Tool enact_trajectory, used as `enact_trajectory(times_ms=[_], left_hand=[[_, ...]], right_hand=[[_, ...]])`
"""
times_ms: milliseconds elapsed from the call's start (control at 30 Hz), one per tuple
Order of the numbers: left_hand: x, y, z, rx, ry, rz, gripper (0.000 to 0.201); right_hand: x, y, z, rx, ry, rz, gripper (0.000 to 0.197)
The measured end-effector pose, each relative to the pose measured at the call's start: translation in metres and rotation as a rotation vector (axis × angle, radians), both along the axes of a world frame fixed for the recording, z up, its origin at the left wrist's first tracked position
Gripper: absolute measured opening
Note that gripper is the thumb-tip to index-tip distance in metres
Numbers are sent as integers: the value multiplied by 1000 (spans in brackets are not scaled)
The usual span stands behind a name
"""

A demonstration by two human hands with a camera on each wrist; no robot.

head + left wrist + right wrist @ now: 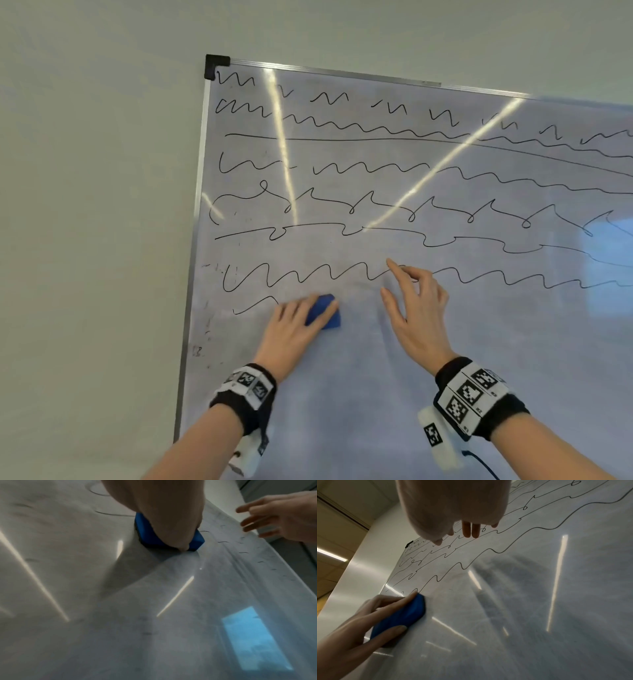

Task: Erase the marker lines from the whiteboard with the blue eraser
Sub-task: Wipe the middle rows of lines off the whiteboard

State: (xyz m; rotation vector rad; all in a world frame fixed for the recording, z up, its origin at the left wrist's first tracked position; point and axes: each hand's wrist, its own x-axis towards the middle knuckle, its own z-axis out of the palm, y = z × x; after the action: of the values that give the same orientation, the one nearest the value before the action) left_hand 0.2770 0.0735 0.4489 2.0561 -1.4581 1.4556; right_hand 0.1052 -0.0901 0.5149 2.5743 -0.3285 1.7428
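The whiteboard (376, 377) hangs on a wall and carries several rows of black marker lines (342, 171) across its upper part. My left hand (298, 318) grips the blue eraser (327, 313) and presses it flat on the board, just right of a short leftover stroke (255, 304) and below a wavy line (308, 274). The left wrist view shows the eraser (149, 534) under my fingers. My right hand (407, 298) is open with fingers spread, its tips close to the wavy line; whether they touch the board is unclear. The right wrist view shows the eraser (406, 615) and the lines (496, 551) above it.
The board's metal frame (195, 240) and black corner cap (215, 65) mark its left and top edges, with plain wall (85, 240) beyond. Below the hands the board surface is smudged grey, with bright light reflections (284, 154) across it.
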Motion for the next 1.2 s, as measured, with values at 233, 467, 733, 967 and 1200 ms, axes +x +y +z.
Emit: enact_trajectory(times_ms=[233, 467, 733, 967, 1200], left_hand=[[1, 23, -9, -130, 190, 79, 85], [-23, -10, -4, 184, -59, -55, 71], [38, 70, -8, -19, 58, 89, 73], [2, 32, -19, -112, 206, 73, 93], [31, 69, -17, -58, 99, 73, 93]], right_hand=[[10, 22, -2, 0, 16, 28, 48], [22, 38, -5, 10, 44, 47, 48], [29, 40, -12, 27, 69, 35, 47], [37, 56, -14, 33, 87, 67, 46], [47, 63, -6, 26, 93, 95, 46]])
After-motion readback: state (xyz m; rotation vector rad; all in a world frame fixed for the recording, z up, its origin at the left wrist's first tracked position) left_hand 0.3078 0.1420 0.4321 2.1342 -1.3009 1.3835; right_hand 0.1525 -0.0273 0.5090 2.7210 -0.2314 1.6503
